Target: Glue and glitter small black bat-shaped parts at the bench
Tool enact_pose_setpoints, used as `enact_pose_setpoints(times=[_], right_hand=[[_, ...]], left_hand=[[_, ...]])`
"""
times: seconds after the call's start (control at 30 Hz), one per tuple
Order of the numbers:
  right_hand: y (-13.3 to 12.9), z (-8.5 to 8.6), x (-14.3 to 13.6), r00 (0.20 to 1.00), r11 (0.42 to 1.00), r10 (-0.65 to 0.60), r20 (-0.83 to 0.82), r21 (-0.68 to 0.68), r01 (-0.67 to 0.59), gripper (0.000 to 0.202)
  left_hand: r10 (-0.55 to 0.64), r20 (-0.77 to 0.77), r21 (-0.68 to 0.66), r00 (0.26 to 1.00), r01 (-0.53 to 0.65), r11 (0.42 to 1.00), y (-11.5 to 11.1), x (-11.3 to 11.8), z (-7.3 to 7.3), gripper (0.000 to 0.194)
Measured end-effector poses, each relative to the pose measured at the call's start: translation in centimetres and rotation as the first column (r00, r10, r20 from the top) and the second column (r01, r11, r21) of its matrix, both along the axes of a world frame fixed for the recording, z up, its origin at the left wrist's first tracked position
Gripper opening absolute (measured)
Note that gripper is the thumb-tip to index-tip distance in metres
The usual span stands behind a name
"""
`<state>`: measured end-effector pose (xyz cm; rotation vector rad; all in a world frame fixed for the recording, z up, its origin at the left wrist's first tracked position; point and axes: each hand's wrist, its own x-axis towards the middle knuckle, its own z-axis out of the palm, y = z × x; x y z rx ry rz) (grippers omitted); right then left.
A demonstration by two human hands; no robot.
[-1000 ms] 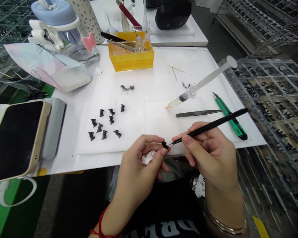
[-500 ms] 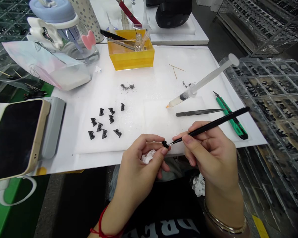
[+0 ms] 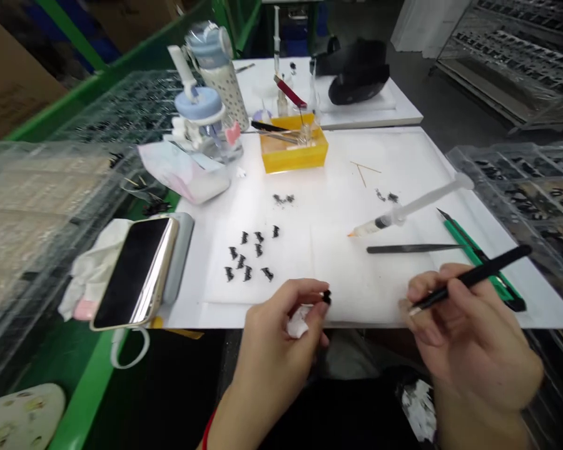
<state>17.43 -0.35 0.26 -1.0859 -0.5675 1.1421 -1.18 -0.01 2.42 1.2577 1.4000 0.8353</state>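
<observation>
Between the thumb and index finger of my left hand (image 3: 281, 340) is a small black piece (image 3: 326, 296). A crumpled white tissue (image 3: 298, 322) is tucked in the same palm. My right hand (image 3: 473, 331) is closed round a slim black-handled tool (image 3: 473, 276), its tip pointing left and blurred, apart from the piece. Several small black bat-shaped pieces (image 3: 247, 273) lie on the white mat (image 3: 328, 262) beyond my left hand. Just past my right hand lie dark tweezers (image 3: 408, 249), a green utility knife (image 3: 481, 256) and a syringe (image 3: 403, 211) with an orange tip.
A yellow box (image 3: 293, 161) with tools and a small bottle stands at the back. To the left are a phone (image 3: 134, 272), a pastel pouch (image 3: 182, 175) and a cup (image 3: 206, 115). Clear compartment trays (image 3: 544, 187) line the right side. Two thin sticks (image 3: 361, 172) lie on the mat.
My right hand has drawn the black tool away to the right from the small piece. My left hand still pinches that piece. The view has shifted, showing more on the left.
</observation>
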Motion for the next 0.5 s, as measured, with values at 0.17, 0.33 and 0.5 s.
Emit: enact_pose_setpoints(times=[0.17, 0.33, 0.5], right_hand=[[-0.1, -0.7, 0.2, 0.998, 0.998, 0.057, 0.003, -0.02, -0.057, 0.005], [-0.2, -0.5, -0.4, 0.998, 0.998, 0.051, 0.029, 0.028, -0.052, 0.006], [-0.7, 1.6, -3.2, 0.989, 0.963, -0.131, 0.07, 0.247, 0.11, 0.015]], left_hand=[[0.105, -0.369, 0.114, 0.923, -0.067, 0.991, 3.4, -4.3, 2.5, 0.019], [0.017, -0.032, -0.017, 0.999, -0.018, 1.0, 4.8, -4.2, 3.7, 0.017], [0.239, 0.381, -0.204, 0.893, -0.17, 0.964, 0.7, 0.2, 4.4, 0.016]])
